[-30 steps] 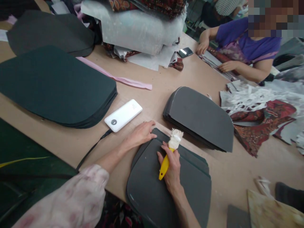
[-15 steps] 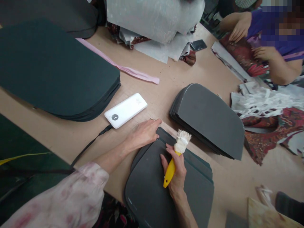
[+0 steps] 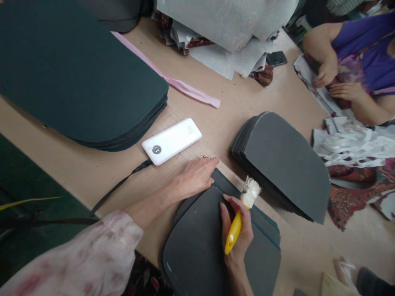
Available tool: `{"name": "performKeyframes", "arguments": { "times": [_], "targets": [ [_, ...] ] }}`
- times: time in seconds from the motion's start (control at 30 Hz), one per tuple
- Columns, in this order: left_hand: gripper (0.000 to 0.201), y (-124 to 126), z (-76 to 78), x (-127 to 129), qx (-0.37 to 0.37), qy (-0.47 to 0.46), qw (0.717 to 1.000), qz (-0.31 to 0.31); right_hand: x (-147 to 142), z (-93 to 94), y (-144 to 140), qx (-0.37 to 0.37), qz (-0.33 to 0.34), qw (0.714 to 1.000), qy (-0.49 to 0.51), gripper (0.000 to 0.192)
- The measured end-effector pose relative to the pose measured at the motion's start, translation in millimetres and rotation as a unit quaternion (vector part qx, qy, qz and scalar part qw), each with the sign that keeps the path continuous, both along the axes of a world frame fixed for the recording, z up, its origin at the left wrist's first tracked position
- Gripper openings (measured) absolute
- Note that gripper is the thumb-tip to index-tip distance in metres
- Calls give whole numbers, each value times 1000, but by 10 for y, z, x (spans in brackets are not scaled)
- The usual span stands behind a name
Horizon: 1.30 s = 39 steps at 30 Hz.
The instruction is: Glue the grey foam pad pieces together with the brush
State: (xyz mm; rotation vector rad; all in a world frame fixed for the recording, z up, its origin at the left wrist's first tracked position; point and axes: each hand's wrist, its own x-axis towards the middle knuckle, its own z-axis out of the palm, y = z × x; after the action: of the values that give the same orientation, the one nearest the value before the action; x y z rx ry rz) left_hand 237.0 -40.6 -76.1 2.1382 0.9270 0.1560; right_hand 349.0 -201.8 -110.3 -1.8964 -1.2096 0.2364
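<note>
My right hand (image 3: 243,232) is closed round a paintbrush (image 3: 233,233) with a yellow handle; its pale, coated bristles point away from me. The hand rests over a stack of dark grey rounded panels (image 3: 194,246) at the table's near edge. At the stack's far end, stepped edges of dark sheets (image 3: 268,233) show beyond the top panel. My left hand (image 3: 197,176) has its thumb and fingers at the far left corner of these panels, seemingly pinching it. The undersides of the left fingers are hidden.
A white power bank (image 3: 173,142) with a black cable lies left. Beyond are a big dark green panel stack (image 3: 92,78), a pink strip (image 3: 194,92) and another grey panel stack (image 3: 284,160). A co-worker's hands (image 3: 345,88) are at far right, near white scraps (image 3: 348,139).
The view has shifted slightly, so most things sit further right. My right hand still holds the paintbrush and my left hand stays at the panel corner. The co-worker's hands have come closer together.
</note>
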Motion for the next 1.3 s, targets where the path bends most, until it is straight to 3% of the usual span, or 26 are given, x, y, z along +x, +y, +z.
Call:
{"name": "performKeyframes", "arguments": {
  "times": [0.13,0.43,0.7,1.13,1.3],
  "targets": [
    [40,2,-1,-7,1,3,1000,-1,-26,-32,3,40,7,999,-32,26],
    [30,3,16,-18,-11,21,1000,0,-21,-81,-24,26,37,994,-95,24],
    [29,-1,7,-25,12,22,1000,-4,-46,-16,7,-10,59,988,-144,26],
    [35,-24,-52,-2,11,1,1000,16,-19,-86,34,10,63,967,-246,37],
    [39,-31,-70,-12,17,-3,1000,11,0,-52,28,-1,84,972,-221,38]
  ]
}}
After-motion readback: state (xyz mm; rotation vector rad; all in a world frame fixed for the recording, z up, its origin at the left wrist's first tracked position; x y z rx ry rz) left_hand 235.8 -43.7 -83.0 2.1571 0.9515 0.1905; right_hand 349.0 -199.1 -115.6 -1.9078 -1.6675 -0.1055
